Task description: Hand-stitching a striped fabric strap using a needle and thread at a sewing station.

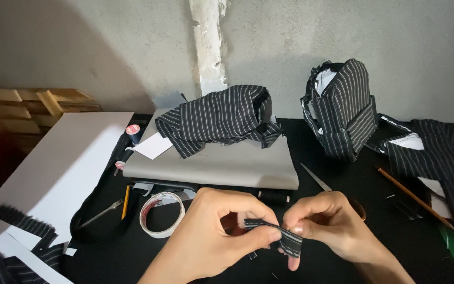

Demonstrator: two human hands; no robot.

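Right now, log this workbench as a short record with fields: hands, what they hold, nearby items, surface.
Left hand: left hand pinches one end of a small black pinstriped fabric strip.
Right hand: right hand grips the strip's other end.
Near left: white adhesive tape roll, yellow pencil.
Behind hands: black thread spool, scissors partly hidden, grey folded board with pinstriped cloth bundle on top.
Right side: stitched pinstriped fabric box, brown pencil.
Surface: black tabletop.
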